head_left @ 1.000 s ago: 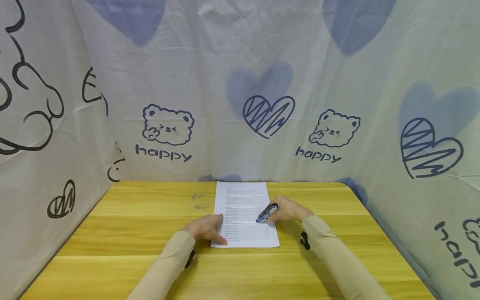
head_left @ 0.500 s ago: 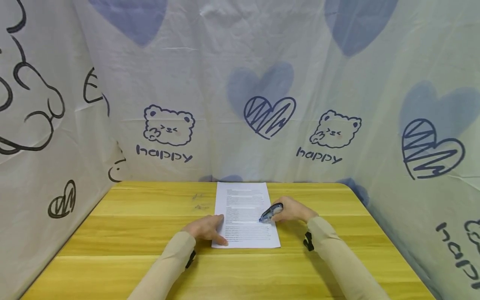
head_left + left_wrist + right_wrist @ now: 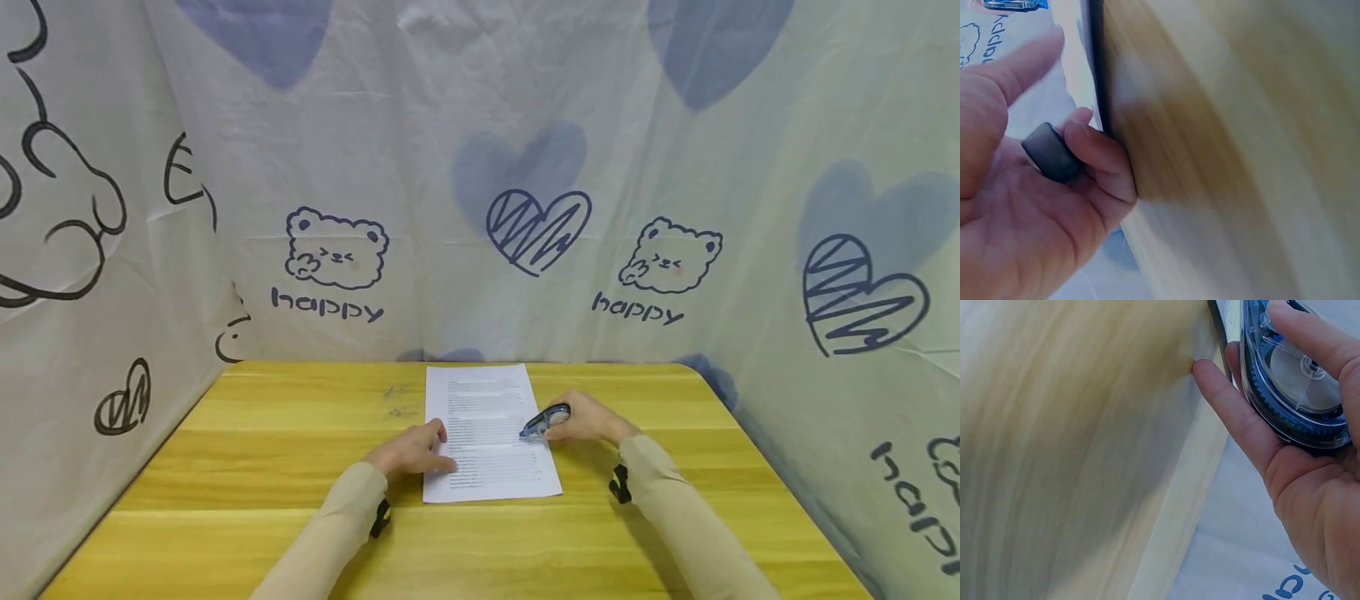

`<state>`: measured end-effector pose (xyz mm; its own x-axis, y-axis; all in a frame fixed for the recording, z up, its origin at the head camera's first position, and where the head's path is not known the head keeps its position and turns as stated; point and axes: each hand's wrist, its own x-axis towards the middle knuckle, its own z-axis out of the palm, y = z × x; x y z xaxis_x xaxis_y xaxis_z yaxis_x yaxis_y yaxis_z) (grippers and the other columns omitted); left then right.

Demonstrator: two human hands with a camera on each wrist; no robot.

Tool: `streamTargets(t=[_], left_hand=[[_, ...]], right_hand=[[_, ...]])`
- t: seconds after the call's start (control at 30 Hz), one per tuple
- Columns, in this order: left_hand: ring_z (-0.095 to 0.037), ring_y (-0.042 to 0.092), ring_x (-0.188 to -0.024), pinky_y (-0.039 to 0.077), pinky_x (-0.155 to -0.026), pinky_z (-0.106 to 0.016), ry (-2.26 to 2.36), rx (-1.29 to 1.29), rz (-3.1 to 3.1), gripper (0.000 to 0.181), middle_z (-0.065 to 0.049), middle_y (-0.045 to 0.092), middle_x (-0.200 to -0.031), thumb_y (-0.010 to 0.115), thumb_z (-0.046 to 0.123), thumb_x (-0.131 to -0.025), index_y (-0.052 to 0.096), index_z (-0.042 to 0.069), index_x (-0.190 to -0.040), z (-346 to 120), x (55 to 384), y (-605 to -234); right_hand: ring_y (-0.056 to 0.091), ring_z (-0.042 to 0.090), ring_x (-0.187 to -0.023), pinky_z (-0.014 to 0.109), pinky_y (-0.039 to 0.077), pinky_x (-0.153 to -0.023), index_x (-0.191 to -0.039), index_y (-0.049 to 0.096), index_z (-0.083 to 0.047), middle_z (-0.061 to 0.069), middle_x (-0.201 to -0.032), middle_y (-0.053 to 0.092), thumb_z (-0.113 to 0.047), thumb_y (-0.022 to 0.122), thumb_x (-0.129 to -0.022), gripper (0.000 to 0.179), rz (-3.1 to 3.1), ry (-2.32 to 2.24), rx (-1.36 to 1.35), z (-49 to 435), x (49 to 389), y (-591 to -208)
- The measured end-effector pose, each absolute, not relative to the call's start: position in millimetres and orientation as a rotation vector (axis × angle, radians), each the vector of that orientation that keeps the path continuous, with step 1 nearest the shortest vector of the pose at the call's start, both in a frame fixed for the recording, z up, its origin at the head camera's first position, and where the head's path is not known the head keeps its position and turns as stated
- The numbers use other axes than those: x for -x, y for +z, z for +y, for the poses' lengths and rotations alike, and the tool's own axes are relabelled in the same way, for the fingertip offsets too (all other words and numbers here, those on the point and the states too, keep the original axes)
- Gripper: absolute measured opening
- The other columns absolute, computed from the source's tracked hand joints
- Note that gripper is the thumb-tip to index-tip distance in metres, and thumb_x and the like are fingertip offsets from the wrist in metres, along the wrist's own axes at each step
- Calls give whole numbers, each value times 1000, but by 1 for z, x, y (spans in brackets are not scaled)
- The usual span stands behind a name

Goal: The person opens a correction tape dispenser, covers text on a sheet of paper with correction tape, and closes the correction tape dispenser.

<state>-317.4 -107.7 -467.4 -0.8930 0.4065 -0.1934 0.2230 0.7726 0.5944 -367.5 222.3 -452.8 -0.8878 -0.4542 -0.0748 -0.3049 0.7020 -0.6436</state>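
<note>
A printed sheet of paper (image 3: 487,475) lies on the table. At its left edge rests my left hand (image 3: 407,451), thumb and a finger touching the paper. In the left wrist view, the curled fingers of that hand hold a small dark cap-like piece (image 3: 1052,153) against the palm; its exact kind is unclear. My right hand (image 3: 588,417) grips a blue and black correction tape dispenser (image 3: 545,422) over the sheet's right side, its tip pointing down-left at a line of text. In the right wrist view, clear casing and a white reel show on the dispenser (image 3: 1300,378).
The yellow wood-grain table (image 3: 247,475) reaches back to a white curtain (image 3: 442,275) printed with hearts and bears. More curtain hangs along the left and right sides. Dark marks (image 3: 401,402) show on the table left of the sheet.
The sheet has shifted slightly left and toward me, turning a little. My left thumb has moved up along its edge. The right hand with the dispenser has moved slightly right.
</note>
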Motion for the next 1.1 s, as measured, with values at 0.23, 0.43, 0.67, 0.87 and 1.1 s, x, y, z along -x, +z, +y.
streamTargets(t=[0.23, 0.43, 0.67, 0.87, 1.1], left_hand=[[-18, 47, -70, 38, -59, -27, 999, -383, 2639, 18, -6, 54, -83, 48, 23, -102, 54, 6, -99, -111, 322, -466], [-23, 55, -91, 46, -79, -37, 994, -355, 2662, 26, -12, 62, -107, 39, 18, -102, 59, 2, -109, -112, 324, -464], [-22, 51, -84, 41, -69, -31, 979, -430, 2725, 13, -11, 58, -95, 44, 0, -97, 56, 1, -102, -116, 323, -463], [-16, 49, -62, 40, -54, -26, 1117, -442, 2812, 5, -6, 55, -72, 56, 7, -98, 54, 3, -101, -119, 326, -466], [-12, 53, -61, 42, -53, -24, 1095, -451, 2851, 14, -1, 61, -72, 69, 18, -92, 64, 9, -82, -118, 330, -465]], right_hand=[[63, 15, -73, 28, 57, -65, -104, 73, -6, 5, -91, 71, -16, 82, -79, 29, 2694, -985, 517, 222, 367, -452], [64, 16, -72, 28, 57, -63, -104, 73, -5, 5, -89, 72, -16, 82, -79, 28, 2680, -1016, 513, 222, 367, -453], [64, 15, -71, 28, 57, -62, -106, 72, -7, 4, -88, 71, -17, 82, -80, 30, 2698, -1032, 502, 222, 366, -456], [65, 16, -72, 30, 58, -64, -103, 73, -6, 4, -88, 72, -15, 81, -80, 26, 2662, -1089, 522, 218, 364, -457], [64, 15, -73, 29, 57, -66, -100, 73, -8, 3, -88, 72, -15, 81, -80, 23, 2672, -1091, 553, 213, 361, -455]])
